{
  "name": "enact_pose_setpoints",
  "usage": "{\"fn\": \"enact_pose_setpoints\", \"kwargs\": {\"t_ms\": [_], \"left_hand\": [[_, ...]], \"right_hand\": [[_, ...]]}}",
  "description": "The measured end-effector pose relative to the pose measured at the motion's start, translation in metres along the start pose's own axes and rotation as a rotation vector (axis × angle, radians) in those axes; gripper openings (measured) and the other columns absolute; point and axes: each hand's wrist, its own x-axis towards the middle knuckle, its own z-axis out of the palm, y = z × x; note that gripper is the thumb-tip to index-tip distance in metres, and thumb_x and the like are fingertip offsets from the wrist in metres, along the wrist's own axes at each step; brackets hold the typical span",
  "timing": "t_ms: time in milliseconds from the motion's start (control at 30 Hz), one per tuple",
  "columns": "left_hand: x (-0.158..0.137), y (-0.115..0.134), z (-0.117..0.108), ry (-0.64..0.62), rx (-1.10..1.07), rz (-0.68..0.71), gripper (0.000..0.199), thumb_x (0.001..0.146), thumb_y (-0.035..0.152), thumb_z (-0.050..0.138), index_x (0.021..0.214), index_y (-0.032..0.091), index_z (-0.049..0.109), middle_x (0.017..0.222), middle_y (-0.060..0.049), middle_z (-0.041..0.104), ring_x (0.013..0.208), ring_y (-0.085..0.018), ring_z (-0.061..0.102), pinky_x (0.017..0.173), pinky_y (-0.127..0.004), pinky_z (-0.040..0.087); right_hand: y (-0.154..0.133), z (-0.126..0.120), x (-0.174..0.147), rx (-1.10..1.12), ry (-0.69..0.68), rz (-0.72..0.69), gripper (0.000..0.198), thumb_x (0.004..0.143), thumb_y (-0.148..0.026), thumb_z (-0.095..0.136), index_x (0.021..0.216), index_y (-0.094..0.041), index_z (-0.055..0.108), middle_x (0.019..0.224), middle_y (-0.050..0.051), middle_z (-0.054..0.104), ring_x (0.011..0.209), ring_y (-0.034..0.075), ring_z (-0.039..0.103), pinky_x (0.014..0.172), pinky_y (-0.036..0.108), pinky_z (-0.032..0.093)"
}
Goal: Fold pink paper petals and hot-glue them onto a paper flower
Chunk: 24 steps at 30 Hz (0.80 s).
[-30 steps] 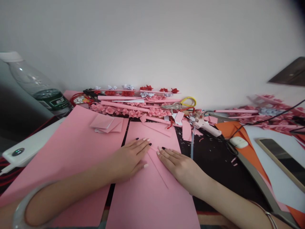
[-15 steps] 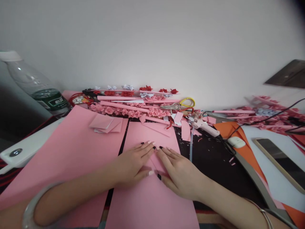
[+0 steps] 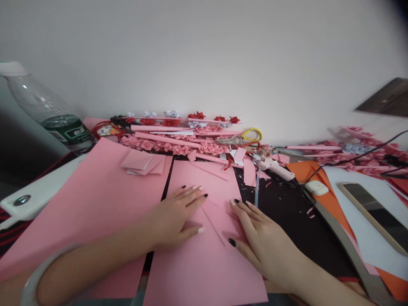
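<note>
A small pink paper piece (image 3: pixel 204 221) with a slanting edge lies on a long pink sheet (image 3: pixel 204 276); its outline blends into the sheet and partly hides under my fingers. My left hand (image 3: pixel 177 221) rests flat on it, fingers stretched forward and thumb apart. To the right, my right hand (image 3: pixel 261 233) is over the sheet's right edge, its fingers extended and thumb spread, holding nothing. Another large pink sheet (image 3: pixel 105 212) lies under my left forearm, with a small stack of pink paper squares (image 3: pixel 143 162) near its top.
Paper flowers (image 3: pixel 178 149) and rolled pink stems line the wall, with yellow-handled scissors (image 3: pixel 251 135) and a glue gun (image 3: pixel 277 169) among scraps. A bottle (image 3: pixel 66 127) and white device (image 3: pixel 35 195) stand left. At right are a phone (image 3: pixel 376 212), white case (image 3: pixel 316 188) and cables.
My right hand has slid right, away from my left hand, uncovering more of the slanting paper edge. My left hand has stayed nearly in place.
</note>
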Motion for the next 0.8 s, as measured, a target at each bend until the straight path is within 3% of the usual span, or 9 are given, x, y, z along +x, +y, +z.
{"fn": "enact_pose_setpoints", "kwargs": {"t_ms": [100, 200, 300, 400, 500, 600, 700, 800], "left_hand": [[-0.002, 0.0, 0.0, -0.003, 0.009, -0.019, 0.069, 0.086, 0.055, 0.04, 0.142, 0.017, 0.025, 0.148, -0.011, 0.024, 0.137, -0.027, 0.019, 0.11, -0.044, 0.019], [-0.003, 0.0, 0.0, 0.005, 0.009, -0.017, 0.07, 0.086, 0.056, 0.039, 0.142, 0.016, 0.026, 0.147, -0.012, 0.026, 0.137, -0.027, 0.019, 0.11, -0.044, 0.018], [-0.003, 0.001, 0.001, 0.012, 0.016, -0.018, 0.07, 0.086, 0.056, 0.039, 0.142, 0.017, 0.026, 0.147, -0.011, 0.026, 0.137, -0.026, 0.02, 0.11, -0.044, 0.018], [-0.004, 0.001, 0.003, 0.046, 0.032, -0.012, 0.07, 0.086, 0.057, 0.038, 0.142, 0.017, 0.025, 0.147, -0.011, 0.028, 0.136, -0.026, 0.022, 0.11, -0.043, 0.02], [-0.005, 0.001, 0.004, 0.094, 0.045, -0.007, 0.067, 0.086, 0.053, 0.04, 0.141, 0.016, 0.029, 0.145, -0.012, 0.03, 0.135, -0.027, 0.025, 0.109, -0.044, 0.022], [-0.005, 0.0, 0.004, 0.141, 0.021, -0.009, 0.053, 0.089, 0.043, 0.042, 0.135, 0.016, 0.041, 0.142, -0.01, 0.038, 0.133, -0.026, 0.031, 0.109, -0.045, 0.024], [-0.003, -0.006, 0.0, 0.203, -0.076, -0.043, 0.038, 0.092, 0.032, 0.039, 0.125, 0.02, 0.053, 0.133, -0.005, 0.051, 0.126, -0.022, 0.042, 0.108, -0.045, 0.026], [0.001, -0.014, -0.006, 0.305, -0.221, -0.111, 0.035, 0.091, 0.03, 0.041, 0.121, 0.02, 0.056, 0.123, -0.005, 0.059, 0.114, -0.02, 0.053, 0.102, -0.04, 0.037]], "right_hand": [[0.002, 0.0, -0.006, -0.075, 0.035, -0.022, 0.049, 0.086, -0.034, 0.047, 0.122, 0.0, 0.046, 0.12, 0.024, 0.057, 0.112, 0.03, 0.054, 0.093, 0.045, 0.047], [0.008, -0.004, -0.001, -0.095, 0.053, -0.02, 0.031, 0.088, -0.026, 0.042, 0.106, -0.005, 0.055, 0.103, 0.021, 0.065, 0.101, 0.028, 0.06, 0.092, 0.044, 0.047], [0.015, -0.012, 0.014, -0.038, 0.049, 0.112, 0.018, 0.089, -0.017, 0.04, 0.085, -0.015, 0.058, 0.078, 0.01, 0.066, 0.08, 0.022, 0.063, 0.084, 0.042, 0.048], [0.017, -0.015, 0.034, 0.07, 0.052, 0.234, 0.008, 0.085, -0.019, 0.05, 0.088, -0.016, 0.057, 0.079, 0.007, 0.063, 0.077, 0.021, 0.06, 0.07, 0.035, 0.049], [0.018, -0.009, 0.052, 0.133, -0.064, 0.268, 0.01, 0.08, -0.022, 0.06, 0.087, -0.015, 0.057, 0.08, 0.008, 0.062, 0.077, 0.021, 0.058, 0.065, 0.03, 0.046], [0.023, -0.001, 0.064, 0.227, -0.191, 0.258, 0.014, 0.078, -0.024, 0.062, 0.069, -0.016, 0.055, 0.069, 0.003, 0.058, 0.066, 0.016, 0.054, 0.057, 0.025, 0.039], [0.031, -0.001, 0.071, 0.353, -0.218, 0.187, 0.021, 0.077, -0.019, 0.06, 0.059, -0.017, 0.05, 0.062, -0.002, 0.051, 0.057, 0.011, 0.046, 0.053, 0.022, 0.032], [0.038, -0.01, 0.076, 0.489, -0.201, 0.134, 0.017, 0.077, -0.012, 0.056, 0.061, -0.017, 0.051, 0.06, -0.004, 0.048, 0.056, 0.01, 0.043, 0.052, 0.02, 0.031]]}}
